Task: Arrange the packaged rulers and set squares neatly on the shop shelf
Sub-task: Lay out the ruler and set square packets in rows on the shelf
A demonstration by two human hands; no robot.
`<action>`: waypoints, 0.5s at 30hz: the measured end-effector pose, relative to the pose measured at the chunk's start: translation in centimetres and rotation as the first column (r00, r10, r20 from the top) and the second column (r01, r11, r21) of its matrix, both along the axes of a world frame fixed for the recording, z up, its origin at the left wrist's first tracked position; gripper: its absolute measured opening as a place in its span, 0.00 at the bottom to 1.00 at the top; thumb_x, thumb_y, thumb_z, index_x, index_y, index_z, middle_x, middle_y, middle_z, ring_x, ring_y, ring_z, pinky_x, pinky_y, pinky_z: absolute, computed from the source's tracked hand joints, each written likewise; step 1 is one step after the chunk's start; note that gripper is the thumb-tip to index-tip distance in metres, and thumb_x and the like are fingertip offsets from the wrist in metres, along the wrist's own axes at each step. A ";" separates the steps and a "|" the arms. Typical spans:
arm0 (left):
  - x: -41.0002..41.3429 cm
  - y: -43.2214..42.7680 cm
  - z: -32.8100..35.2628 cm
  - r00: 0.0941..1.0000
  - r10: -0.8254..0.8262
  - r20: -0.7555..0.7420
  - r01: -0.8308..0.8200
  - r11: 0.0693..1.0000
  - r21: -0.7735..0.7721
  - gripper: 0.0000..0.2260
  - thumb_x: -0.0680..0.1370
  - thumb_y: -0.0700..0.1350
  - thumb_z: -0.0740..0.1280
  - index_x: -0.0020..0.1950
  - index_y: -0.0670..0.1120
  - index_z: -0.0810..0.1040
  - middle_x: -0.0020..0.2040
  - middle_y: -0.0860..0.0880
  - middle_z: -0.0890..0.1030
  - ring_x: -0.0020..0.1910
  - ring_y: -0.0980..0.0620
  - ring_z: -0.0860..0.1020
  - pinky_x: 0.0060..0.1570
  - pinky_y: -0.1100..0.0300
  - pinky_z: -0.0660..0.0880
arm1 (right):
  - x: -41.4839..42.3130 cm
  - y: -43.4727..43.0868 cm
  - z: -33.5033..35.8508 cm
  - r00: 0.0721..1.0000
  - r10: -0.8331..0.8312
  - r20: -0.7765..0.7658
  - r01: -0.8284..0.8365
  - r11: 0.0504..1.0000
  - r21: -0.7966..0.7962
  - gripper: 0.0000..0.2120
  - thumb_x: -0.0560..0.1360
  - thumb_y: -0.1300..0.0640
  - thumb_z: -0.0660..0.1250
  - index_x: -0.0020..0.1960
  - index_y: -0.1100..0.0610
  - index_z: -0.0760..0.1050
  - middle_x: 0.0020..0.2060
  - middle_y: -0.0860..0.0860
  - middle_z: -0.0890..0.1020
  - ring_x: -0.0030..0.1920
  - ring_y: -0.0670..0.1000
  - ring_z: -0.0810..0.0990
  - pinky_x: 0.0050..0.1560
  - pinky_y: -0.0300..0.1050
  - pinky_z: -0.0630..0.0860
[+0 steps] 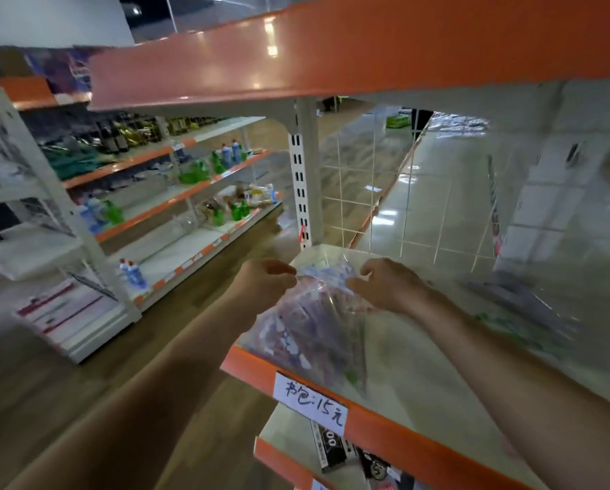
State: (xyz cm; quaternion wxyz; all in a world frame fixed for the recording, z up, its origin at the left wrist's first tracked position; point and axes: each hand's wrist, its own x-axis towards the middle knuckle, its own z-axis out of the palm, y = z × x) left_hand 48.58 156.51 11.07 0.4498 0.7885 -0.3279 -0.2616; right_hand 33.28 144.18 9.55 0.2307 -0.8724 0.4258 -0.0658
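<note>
The packet of rulers and set squares (310,330) lies at the 9 o'clock end of the shelf (420,380), its near end reaching the orange lip just above the handwritten price label (310,401). The left hand (264,282) and right hand (388,286) each hold its far edge, at 10 and 2 o'clock of the packet, with curled fingers (284,274) pinching the clear wrapping.

To do this step well, I judge the packet should be pulled flat and turned square to the shelf lip. The slack film should be smoothed rather than tugged, since thin wrapping can tear or slide over the stiff pieces inside.

Motion blur smears the packet, so its contents cannot be counted or told apart. Towards 3 o'clock more clear packets (523,305) show only as glare and streaks. Below, at 6 o'clock, dark boxes (328,447) are partly cut off by the shelf lip.
</note>
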 end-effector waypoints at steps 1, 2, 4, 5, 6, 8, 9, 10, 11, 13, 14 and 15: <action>0.7 -0.9 -0.2 0.999 -0.005 0.051 0.004 1.000 0.010 0.07 0.75 0.36 0.68 0.51 0.41 0.82 0.36 0.47 0.77 0.33 0.52 0.73 0.30 0.65 0.71 | 1.0 -0.5 -0.3 1.000 -0.013 -0.012 0.013 1.000 0.019 0.25 0.77 0.43 0.60 0.64 0.60 0.73 0.63 0.58 0.76 0.62 0.57 0.75 0.59 0.45 0.70; 1.4 -1.8 -0.4 0.995 -0.013 0.096 0.011 1.000 0.022 0.07 0.75 0.36 0.67 0.51 0.40 0.82 0.35 0.48 0.77 0.31 0.54 0.72 0.26 0.68 0.70 | 2.0 -1.0 -0.7 0.999 -0.028 -0.031 0.029 0.999 0.028 0.28 0.76 0.40 0.59 0.66 0.60 0.72 0.65 0.58 0.75 0.63 0.58 0.74 0.61 0.47 0.71; 2.5 -3.7 -0.9 0.986 -0.054 0.161 0.044 0.997 0.066 0.07 0.75 0.36 0.66 0.49 0.40 0.82 0.34 0.49 0.77 0.30 0.55 0.73 0.21 0.72 0.67 | 3.5 -1.8 -1.7 0.993 -0.064 -0.097 0.068 0.997 0.043 0.33 0.75 0.34 0.56 0.67 0.59 0.70 0.66 0.58 0.73 0.62 0.59 0.74 0.61 0.51 0.72; 2.9 -4.7 -1.1 0.978 -0.080 0.191 0.062 0.993 0.102 0.07 0.75 0.36 0.65 0.48 0.40 0.82 0.35 0.49 0.77 0.30 0.56 0.73 0.21 0.72 0.68 | 4.0 -2.1 -2.1 0.988 -0.083 -0.128 0.090 0.995 0.045 0.34 0.74 0.33 0.55 0.68 0.59 0.69 0.65 0.59 0.73 0.61 0.60 0.74 0.60 0.51 0.72; 3.3 -5.7 -1.4 0.968 -0.108 0.227 0.077 0.987 0.142 0.07 0.74 0.37 0.65 0.47 0.40 0.82 0.35 0.48 0.78 0.30 0.56 0.74 0.23 0.70 0.70 | 4.3 -2.4 -2.5 0.983 -0.103 -0.151 0.110 0.993 0.033 0.34 0.74 0.33 0.55 0.67 0.59 0.69 0.65 0.59 0.73 0.61 0.60 0.74 0.59 0.50 0.72; 3.9 -7.7 -1.8 0.938 -0.185 0.292 0.121 0.967 0.225 0.06 0.74 0.39 0.65 0.47 0.40 0.80 0.40 0.45 0.79 0.33 0.53 0.76 0.30 0.65 0.73 | 4.8 -2.6 -3.0 0.977 -0.134 -0.164 0.135 0.991 -0.010 0.32 0.75 0.35 0.58 0.65 0.59 0.71 0.62 0.59 0.74 0.59 0.59 0.74 0.56 0.48 0.71; 4.1 -8.5 -2.0 0.923 -0.229 0.309 0.147 0.953 0.266 0.07 0.73 0.40 0.65 0.49 0.40 0.79 0.43 0.44 0.79 0.37 0.50 0.78 0.35 0.62 0.75 | 5.0 -2.6 -3.3 0.976 -0.147 -0.161 0.143 0.989 -0.033 0.29 0.75 0.37 0.59 0.64 0.59 0.72 0.62 0.59 0.75 0.59 0.59 0.74 0.55 0.48 0.71; 4.2 -9.3 -2.2 0.910 -0.269 0.316 0.172 0.938 0.302 0.10 0.74 0.42 0.65 0.52 0.38 0.78 0.46 0.43 0.78 0.41 0.48 0.79 0.39 0.60 0.75 | 5.1 -2.6 -3.4 0.975 -0.158 -0.156 0.151 0.987 -0.053 0.28 0.74 0.38 0.61 0.63 0.59 0.72 0.61 0.59 0.76 0.59 0.60 0.75 0.54 0.47 0.71; 4.2 -9.9 -2.5 0.898 -0.307 0.315 0.198 0.921 0.335 0.12 0.74 0.43 0.65 0.53 0.36 0.77 0.47 0.42 0.78 0.42 0.47 0.78 0.38 0.60 0.75 | 5.2 -2.7 -3.4 0.974 -0.169 -0.152 0.161 0.985 -0.060 0.27 0.74 0.40 0.63 0.63 0.59 0.73 0.61 0.59 0.76 0.59 0.59 0.76 0.54 0.47 0.72; 4.1 -10.8 -2.7 0.878 -0.365 0.310 0.238 0.894 0.379 0.15 0.75 0.44 0.65 0.54 0.33 0.76 0.45 0.42 0.77 0.38 0.48 0.77 0.32 0.63 0.71 | 5.4 -2.8 -3.2 0.974 -0.178 -0.143 0.173 0.984 -0.045 0.27 0.73 0.41 0.66 0.63 0.59 0.72 0.60 0.57 0.77 0.58 0.58 0.77 0.53 0.46 0.72; 4.2 -11.3 -2.9 0.871 -0.383 0.306 0.254 0.886 0.388 0.14 0.75 0.44 0.66 0.53 0.34 0.76 0.45 0.42 0.77 0.39 0.48 0.78 0.32 0.64 0.71 | 5.5 -3.0 -3.0 0.975 -0.173 -0.138 0.171 0.985 -0.025 0.27 0.72 0.41 0.67 0.63 0.59 0.72 0.60 0.57 0.78 0.58 0.58 0.77 0.53 0.46 0.72; 4.2 -11.7 -2.9 0.868 -0.394 0.303 0.262 0.881 0.395 0.14 0.75 0.44 0.66 0.53 0.35 0.76 0.46 0.41 0.77 0.41 0.47 0.78 0.33 0.64 0.72 | 5.6 -3.1 -2.9 0.977 -0.169 -0.133 0.170 0.985 0.001 0.27 0.72 0.42 0.68 0.63 0.59 0.72 0.60 0.57 0.78 0.58 0.58 0.77 0.52 0.45 0.72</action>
